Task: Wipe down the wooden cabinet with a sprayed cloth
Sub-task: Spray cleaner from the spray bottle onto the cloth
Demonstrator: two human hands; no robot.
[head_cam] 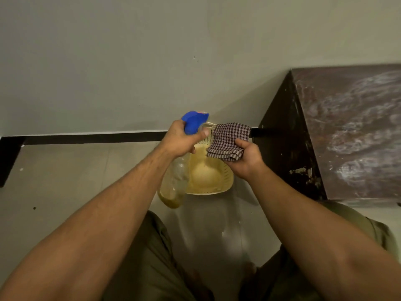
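Head view: left hand (180, 137) is gripping the spray bottle (173, 181), nozzle facing the checked cloth (227, 141) that the right hand (245, 157) is clutching. A basket (208, 172) is sitting on the floor below. Judging by this, spraying is underway; the cabinet (347, 131), to the right, is awaiting wiping.
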